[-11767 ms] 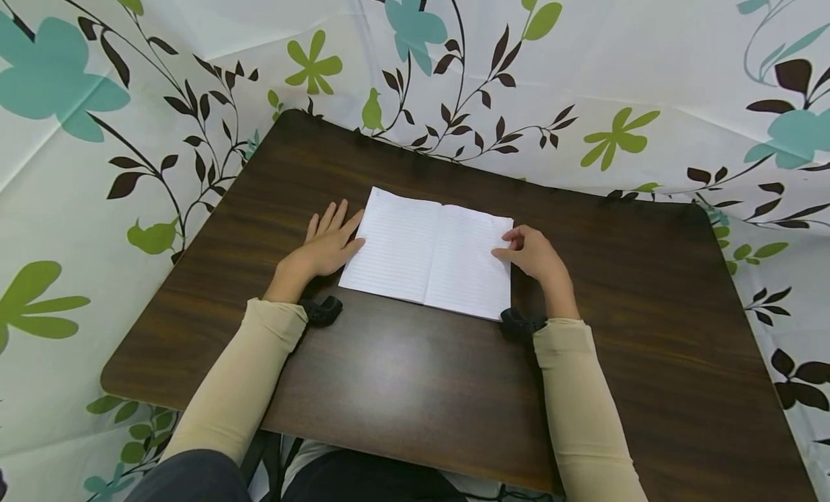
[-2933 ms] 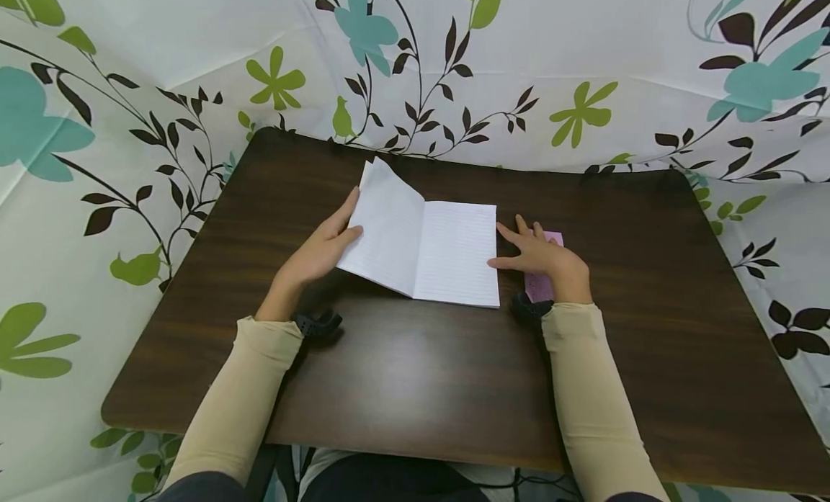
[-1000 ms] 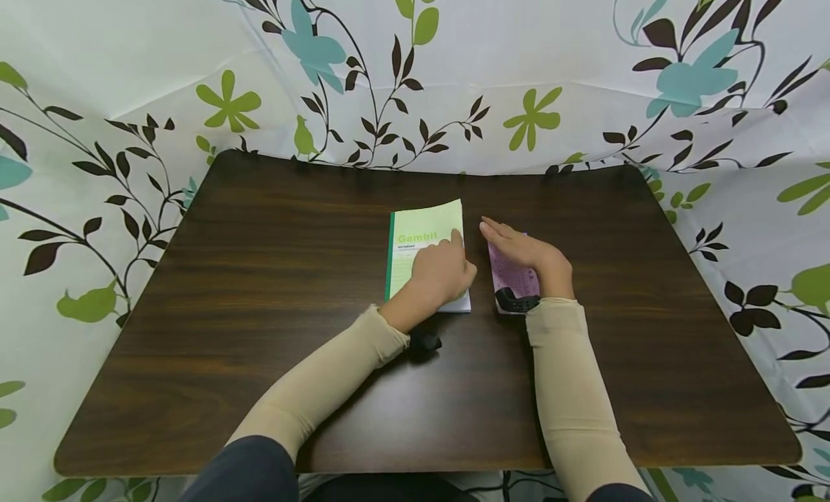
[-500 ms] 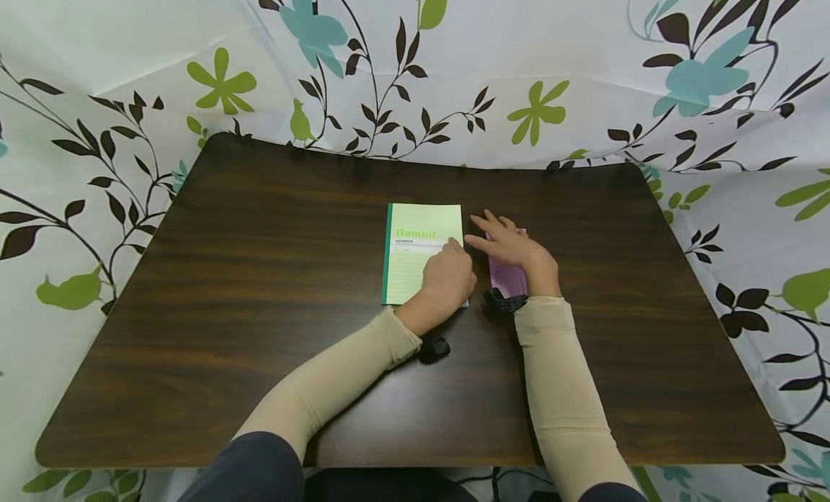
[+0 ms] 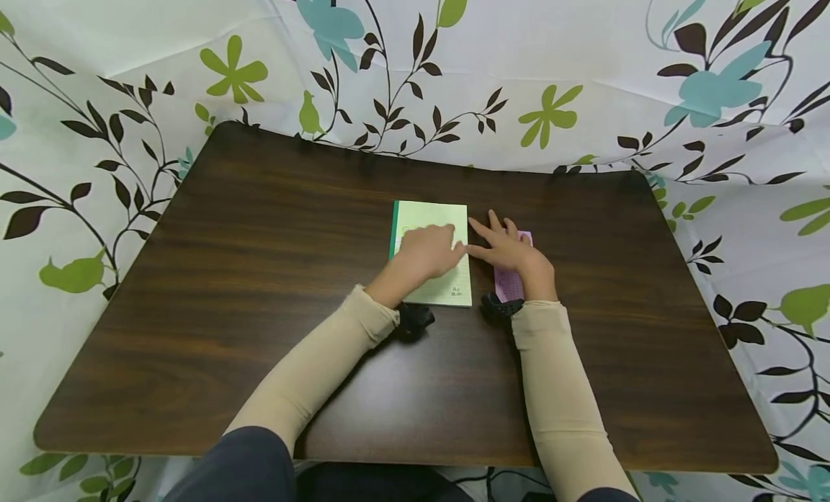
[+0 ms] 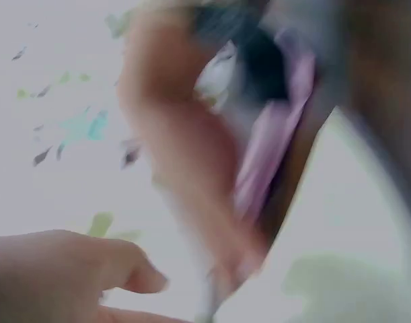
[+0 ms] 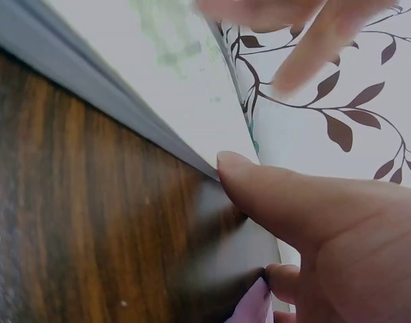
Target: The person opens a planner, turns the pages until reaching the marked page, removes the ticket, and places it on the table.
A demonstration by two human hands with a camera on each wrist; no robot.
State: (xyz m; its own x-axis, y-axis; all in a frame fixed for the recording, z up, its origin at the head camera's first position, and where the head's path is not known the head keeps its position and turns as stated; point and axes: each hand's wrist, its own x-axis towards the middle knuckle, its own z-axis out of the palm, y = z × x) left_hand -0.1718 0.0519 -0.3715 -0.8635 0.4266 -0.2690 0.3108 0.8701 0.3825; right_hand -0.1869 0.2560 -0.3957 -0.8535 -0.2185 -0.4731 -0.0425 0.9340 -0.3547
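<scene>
A notebook (image 5: 441, 292) with a pale green cover and dark green spine lies closed near the middle of the table. My left hand (image 5: 424, 251) is over its cover, fingers loosely extended and holding nothing; it is blurred in the right wrist view. Beside the notebook's right edge, my right hand (image 5: 512, 256) spreads its fingers. In the right wrist view the right thumb (image 7: 279, 198) touches the notebook's edge (image 7: 131, 94). A flat pinkish-purple rectangular thing (image 5: 509, 286) lies under the right hand, partly hidden by it and the wrist camera.
The dark wood table (image 5: 259, 271) extends around the notebook on all sides. Behind it hangs a white curtain (image 5: 493, 27) printed with leaves and flowers. A black camera (image 5: 413, 320) sits on the left wrist, close to the notebook's lower edge. Dark cables (image 5: 489, 477) show below the table's front edge.
The notebook, open with its left side lifted earlier, is now closed. Over the last half second, my left hand has moved left from the right edge across the cover; the right hand stays beside it.
</scene>
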